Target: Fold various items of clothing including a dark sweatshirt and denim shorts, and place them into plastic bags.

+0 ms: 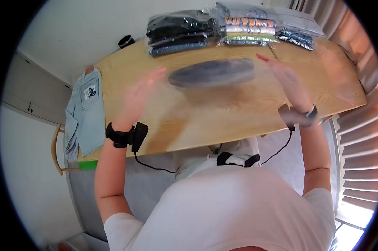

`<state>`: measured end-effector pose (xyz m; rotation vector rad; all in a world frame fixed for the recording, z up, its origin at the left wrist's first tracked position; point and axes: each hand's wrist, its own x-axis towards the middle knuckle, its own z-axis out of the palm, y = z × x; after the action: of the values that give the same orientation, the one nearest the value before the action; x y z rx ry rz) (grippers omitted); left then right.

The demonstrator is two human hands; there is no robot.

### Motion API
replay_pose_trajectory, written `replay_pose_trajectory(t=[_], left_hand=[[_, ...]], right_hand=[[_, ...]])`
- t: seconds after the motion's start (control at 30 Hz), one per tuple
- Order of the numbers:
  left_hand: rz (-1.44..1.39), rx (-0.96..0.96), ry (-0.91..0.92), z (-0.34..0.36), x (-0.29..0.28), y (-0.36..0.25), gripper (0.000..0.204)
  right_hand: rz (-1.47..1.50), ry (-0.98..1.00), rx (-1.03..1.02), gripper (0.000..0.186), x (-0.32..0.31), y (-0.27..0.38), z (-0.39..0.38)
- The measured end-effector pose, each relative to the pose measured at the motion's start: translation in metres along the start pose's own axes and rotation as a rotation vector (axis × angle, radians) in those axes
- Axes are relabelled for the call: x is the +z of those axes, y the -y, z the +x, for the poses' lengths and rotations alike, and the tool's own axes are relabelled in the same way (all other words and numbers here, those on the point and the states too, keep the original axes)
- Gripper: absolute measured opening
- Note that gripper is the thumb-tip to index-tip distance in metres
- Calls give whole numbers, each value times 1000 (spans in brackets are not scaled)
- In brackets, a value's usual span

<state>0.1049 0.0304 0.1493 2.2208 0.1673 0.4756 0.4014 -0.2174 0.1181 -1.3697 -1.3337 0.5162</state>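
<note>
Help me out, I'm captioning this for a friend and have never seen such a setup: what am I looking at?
These are a person's own bare hands; there is no robot. The view comes from a wide fisheye camera worn on that person's head, looking down, so edges bend and corners go black.

The left hand and right hand are open on either side of a blurred grey-blue bundle. The blur hides whether either touches it; no clear hold shows. Each wrist carries a strapped-on, cabled device.

On the wooden table are a light-blue denim garment at the left and stacks of plastic-wrapped packs along the far side.
</note>
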Motion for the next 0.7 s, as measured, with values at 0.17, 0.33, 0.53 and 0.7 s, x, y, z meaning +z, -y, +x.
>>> replay_pose_trajectory(t=[0.17,0.33,0.53,0.7], left_hand=[[-229,-50,-271,25,-13,-39,39],[-196,-206,-268,28,-16,-36,38],[-326,-120,-283,31,-11,-29,37],[-393,-168,-243,7,19,-5,39]], right_hand=[[158,-211,-74,30,-11,23,25],[424,-225,107,31,6,16,35],[401,-182,12,32,1,13,36],[313,-201,77,37,3,-18,9]])
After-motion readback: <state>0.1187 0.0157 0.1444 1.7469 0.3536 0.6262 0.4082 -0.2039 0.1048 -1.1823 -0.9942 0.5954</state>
